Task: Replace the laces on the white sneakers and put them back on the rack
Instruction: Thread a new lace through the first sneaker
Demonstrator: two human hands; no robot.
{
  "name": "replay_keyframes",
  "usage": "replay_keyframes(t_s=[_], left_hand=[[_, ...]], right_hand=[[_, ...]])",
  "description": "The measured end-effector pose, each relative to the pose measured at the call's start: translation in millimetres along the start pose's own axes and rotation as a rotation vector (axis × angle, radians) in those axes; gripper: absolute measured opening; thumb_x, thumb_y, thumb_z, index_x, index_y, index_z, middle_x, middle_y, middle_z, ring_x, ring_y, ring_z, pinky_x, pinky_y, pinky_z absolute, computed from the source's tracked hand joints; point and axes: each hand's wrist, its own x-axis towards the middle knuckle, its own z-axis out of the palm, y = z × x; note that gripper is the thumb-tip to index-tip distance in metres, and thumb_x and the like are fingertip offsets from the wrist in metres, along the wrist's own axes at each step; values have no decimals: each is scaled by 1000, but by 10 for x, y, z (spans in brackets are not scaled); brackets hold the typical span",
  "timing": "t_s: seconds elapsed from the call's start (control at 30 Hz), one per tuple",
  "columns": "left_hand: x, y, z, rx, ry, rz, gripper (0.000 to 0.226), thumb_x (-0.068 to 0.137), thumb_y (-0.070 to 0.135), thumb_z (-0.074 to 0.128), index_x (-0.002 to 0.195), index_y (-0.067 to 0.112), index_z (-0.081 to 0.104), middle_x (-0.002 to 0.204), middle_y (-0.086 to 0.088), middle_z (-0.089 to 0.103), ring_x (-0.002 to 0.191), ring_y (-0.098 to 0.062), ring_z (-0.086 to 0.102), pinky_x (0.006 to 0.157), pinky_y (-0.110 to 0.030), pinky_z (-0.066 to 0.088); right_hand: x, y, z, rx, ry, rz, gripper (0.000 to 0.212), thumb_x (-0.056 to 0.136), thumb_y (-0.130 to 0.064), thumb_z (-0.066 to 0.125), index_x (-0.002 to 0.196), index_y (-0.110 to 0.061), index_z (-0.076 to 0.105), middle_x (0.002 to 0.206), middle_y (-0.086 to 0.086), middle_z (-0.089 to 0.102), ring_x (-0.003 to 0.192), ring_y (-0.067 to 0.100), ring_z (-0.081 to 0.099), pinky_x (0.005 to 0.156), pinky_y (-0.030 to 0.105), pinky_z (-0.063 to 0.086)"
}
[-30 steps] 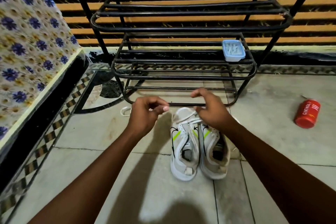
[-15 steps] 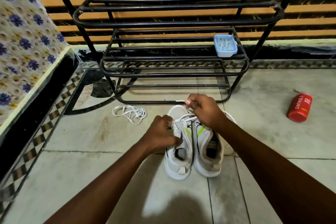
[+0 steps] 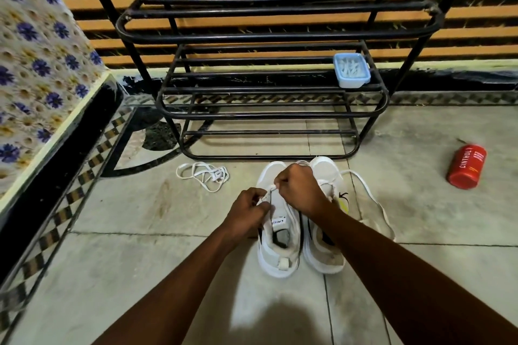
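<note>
both my hands are curled over the left shoe (image 3: pixel 277 258). my left hand (image 3: pixel 246 211) and right hand (image 3: pixel 301 190) each pinch a flat white lace (image 3: pixel 269 191). a short taut bit of it shows between the two pinches, just above the shoe's smooth pale tongue.

the right shoe (image 3: pixel 326 256) stands touching it, under my right wrist, which hides much of its top. both shoes are white, with thick rounded soles, black trim and fuzzy worn linings. they sit heels toward me on the floor (image 3: pixel 140 260), which is matte grey stone tile.

a long lace (image 3: pixel 379 203) curves out from under my right hand and trails back along the tiles. off to the left of my left hand a spare lace (image 3: pixel 203 175) lies in a loose tangle.

just past my knuckles stands the rack (image 3: pixel 274 36), black metal tube with rounded corners and barred tiers. a pale blue plastic box (image 3: pixel 351 70) sits on a lower tier, beyond my right hand. well to the right a red can (image 3: pixel 466 166) lies on its side. far left hangs a flowered cloth (image 3: pixel 36 64).
</note>
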Motion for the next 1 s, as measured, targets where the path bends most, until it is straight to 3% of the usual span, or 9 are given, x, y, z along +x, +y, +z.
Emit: replay_keyframes(t_s=[0.1, 0.2, 0.27, 0.47, 0.63, 0.83, 1.0], left_hand=[[18, -60, -26, -73, -23, -11, 23, 90, 12, 59, 112, 15, 65, 82, 2, 67, 72, -14, 63, 68, -33, 52], [55, -88, -44, -119, -45, -36, 27, 94, 2, 53, 117, 12, 63, 89, -4, 66, 79, -19, 64, 64, -33, 55], [73, -102, -43, -148, -65, -48, 31, 94, 2, 55, 123, 10, 61, 96, -8, 61, 84, -21, 62, 59, -32, 56], [84, -106, -66, -179, -114, -55, 53, 70, 21, 58, 122, 14, 63, 97, -9, 63, 87, -22, 63, 63, -33, 56], [98, -117, -78, -186, -149, -58, 55, 65, 20, 54, 119, 16, 65, 93, -7, 59, 82, -22, 59, 62, -30, 54], [104, -98, -68, -202, -167, -77, 52, 63, 20, 53, 114, 22, 64, 95, -8, 59, 86, -21, 57, 60, -29, 53], [127, -95, -71, -197, -184, -64, 55, 62, 17, 51, 115, 18, 64, 94, -9, 59, 85, -21, 57, 57, -27, 51]], right_hand=[[0, -1, -12, -13, -31, 19, 22, 72, -1, 58, 73, -11, 78, 78, 3, 76, 83, 24, 70, 83, 27, 50], [12, 22, -5, -67, -51, 6, 20, 68, -11, 54, 61, -23, 69, 67, -1, 70, 77, 22, 67, 74, 28, 51], [18, 30, 18, -107, -67, 14, 25, 70, -4, 58, 56, -25, 59, 66, -4, 63, 78, 21, 65, 72, 31, 54], [-2, -44, 103, -80, -13, 74, 23, 79, -5, 56, 68, -25, 54, 92, -1, 61, 92, 19, 57, 77, 37, 53], [-2, -10, 188, 17, 58, 172, 17, 79, -8, 57, 70, -23, 58, 91, -1, 62, 93, 22, 61, 79, 37, 53], [-13, 54, 273, -123, 3, 122, 8, 85, -14, 57, 87, -16, 65, 100, 4, 60, 101, 27, 59, 84, 42, 53], [-23, 35, 279, -54, 62, 166, 7, 82, -13, 59, 85, -17, 63, 99, 4, 61, 99, 28, 60, 83, 41, 53]])
